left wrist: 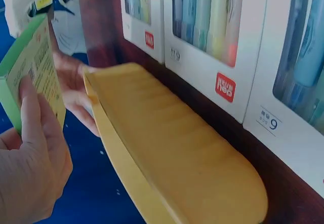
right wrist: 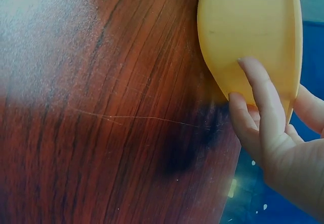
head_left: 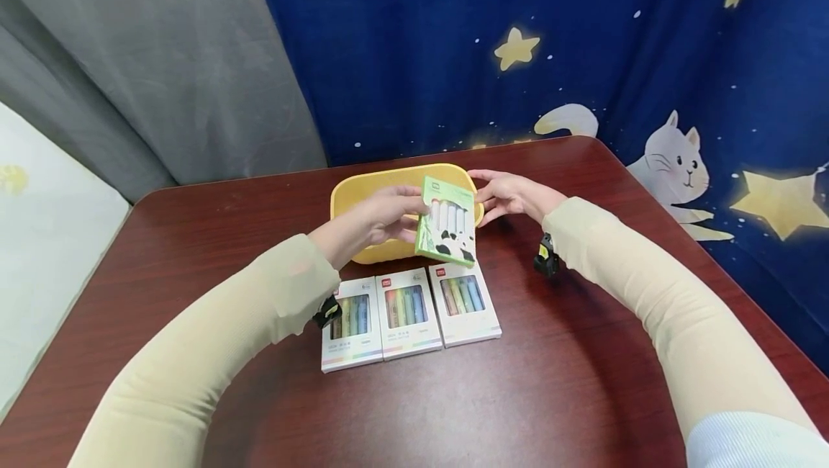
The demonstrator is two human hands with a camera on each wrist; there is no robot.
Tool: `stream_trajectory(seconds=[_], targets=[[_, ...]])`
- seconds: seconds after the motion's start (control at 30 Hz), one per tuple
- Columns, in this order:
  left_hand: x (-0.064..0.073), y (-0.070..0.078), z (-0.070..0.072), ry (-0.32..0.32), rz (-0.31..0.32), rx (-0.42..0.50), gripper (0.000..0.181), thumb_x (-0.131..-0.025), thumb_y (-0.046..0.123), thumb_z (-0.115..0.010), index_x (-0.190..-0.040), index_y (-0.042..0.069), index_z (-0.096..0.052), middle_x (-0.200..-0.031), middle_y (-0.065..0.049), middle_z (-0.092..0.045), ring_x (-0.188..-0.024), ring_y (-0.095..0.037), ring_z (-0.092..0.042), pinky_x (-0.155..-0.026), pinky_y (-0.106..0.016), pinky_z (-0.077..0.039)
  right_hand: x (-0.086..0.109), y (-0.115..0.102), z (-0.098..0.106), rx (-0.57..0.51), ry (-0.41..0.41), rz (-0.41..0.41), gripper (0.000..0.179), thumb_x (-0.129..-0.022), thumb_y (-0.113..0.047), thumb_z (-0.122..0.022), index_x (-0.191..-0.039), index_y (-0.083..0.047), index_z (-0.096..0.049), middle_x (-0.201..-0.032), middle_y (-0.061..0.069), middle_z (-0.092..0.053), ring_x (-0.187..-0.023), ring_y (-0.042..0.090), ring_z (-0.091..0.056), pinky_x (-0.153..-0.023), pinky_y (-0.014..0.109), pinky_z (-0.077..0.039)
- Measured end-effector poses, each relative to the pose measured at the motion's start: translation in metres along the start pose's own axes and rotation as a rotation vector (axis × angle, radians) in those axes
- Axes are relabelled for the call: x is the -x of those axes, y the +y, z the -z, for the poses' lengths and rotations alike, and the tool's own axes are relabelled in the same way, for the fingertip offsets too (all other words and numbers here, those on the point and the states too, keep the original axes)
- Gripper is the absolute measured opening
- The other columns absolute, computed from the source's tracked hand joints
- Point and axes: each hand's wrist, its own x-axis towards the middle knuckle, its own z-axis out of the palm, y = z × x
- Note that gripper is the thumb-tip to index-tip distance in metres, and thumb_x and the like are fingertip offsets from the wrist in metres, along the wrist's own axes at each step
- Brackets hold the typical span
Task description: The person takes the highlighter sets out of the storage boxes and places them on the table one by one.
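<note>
My left hand (head_left: 392,213) holds a green-and-white marker box (head_left: 447,222) with pandas on its front, fingers along its left edge. The box is raised and tilted over the front right part of a yellow plastic basket (head_left: 352,194). In the left wrist view, the thumb of the left hand (left wrist: 33,168) presses the printed back of the marker box (left wrist: 43,67). At the basket's right end, my right hand (head_left: 508,196) grips the rim. The right wrist view shows fingers (right wrist: 260,89) of that hand spread along the outside of the yellow basket (right wrist: 248,36), the thumb across the rim.
Three white boxes of coloured markers lie side by side before the basket: a left one (head_left: 352,353), a middle one (head_left: 409,338) and a right one (head_left: 468,327). The dark red wooden table (head_left: 518,396) ends at a blue star-patterned curtain (head_left: 414,57) and a grey curtain (head_left: 194,72).
</note>
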Motion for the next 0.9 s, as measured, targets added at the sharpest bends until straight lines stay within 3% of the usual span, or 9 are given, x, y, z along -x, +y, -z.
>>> stream_trajectory(seconds=[0.2,0.33,0.5,0.6,0.7,0.9], targets=[[0.007,-0.010,-0.011,-0.134,0.040,-0.057,0.048,-0.086,-0.003,-0.048,-0.132,0.003,-0.035,-0.097,-0.014,-0.056,-0.074,-0.021,-0.062,-0.050,-0.027,-0.055,-0.001,-0.002,-0.001,0.016,0.005,-0.019,0.071,-0.093,0.006,-0.041,-0.148,-0.026,-0.009,-0.140,0.021,-0.032,-0.072,0.017,-0.063,-0.059,0.038,-0.057],[0.008,-0.021,-0.024,-0.176,0.056,-0.102,0.046,-0.084,-0.004,-0.048,-0.129,0.001,-0.037,-0.089,-0.013,-0.057,-0.071,-0.020,-0.061,-0.050,-0.028,-0.055,-0.001,-0.002,0.000,0.020,0.002,-0.024,0.071,-0.093,0.006,-0.041,-0.148,-0.026,-0.009,-0.142,0.023,-0.029,-0.081,0.022,-0.063,-0.064,0.043,-0.057],[0.004,-0.037,-0.042,-0.165,0.071,-0.149,0.043,-0.083,-0.006,-0.047,-0.125,-0.002,-0.040,-0.082,-0.012,-0.057,-0.067,-0.021,-0.061,-0.051,-0.029,-0.056,-0.001,-0.003,0.001,0.023,0.007,-0.030,0.071,-0.093,0.006,-0.041,-0.148,-0.026,-0.010,-0.141,0.024,-0.031,-0.103,0.032,-0.056,-0.077,0.052,-0.052],[-0.003,-0.046,-0.051,-0.151,0.076,-0.145,0.036,-0.082,-0.008,-0.046,-0.118,-0.004,-0.045,-0.079,-0.011,-0.057,-0.070,-0.024,-0.062,-0.059,-0.037,-0.058,-0.001,-0.003,0.000,0.026,0.013,-0.029,0.071,-0.093,0.006,-0.041,-0.148,-0.026,-0.010,-0.140,0.024,-0.032,-0.095,0.030,-0.060,-0.076,0.052,-0.052],[-0.009,-0.052,-0.059,-0.130,0.071,-0.140,0.026,-0.082,-0.009,-0.045,-0.107,-0.005,-0.049,-0.077,-0.012,-0.058,-0.074,-0.030,-0.065,-0.059,-0.038,-0.057,-0.001,-0.003,0.000,0.026,0.013,-0.028,0.071,-0.093,0.006,-0.042,-0.148,-0.025,-0.010,-0.140,0.025,-0.032,-0.088,0.026,-0.062,-0.076,0.052,-0.052],[-0.017,-0.058,-0.081,-0.083,0.050,-0.066,0.027,-0.082,-0.012,-0.041,-0.107,-0.010,-0.050,-0.104,-0.030,-0.060,-0.095,-0.042,-0.060,-0.069,-0.046,-0.055,-0.001,-0.002,0.001,0.027,0.007,-0.025,0.071,-0.093,0.006,-0.042,-0.148,-0.025,-0.010,-0.143,0.023,-0.031,-0.098,0.029,-0.060,-0.074,0.050,-0.054]])
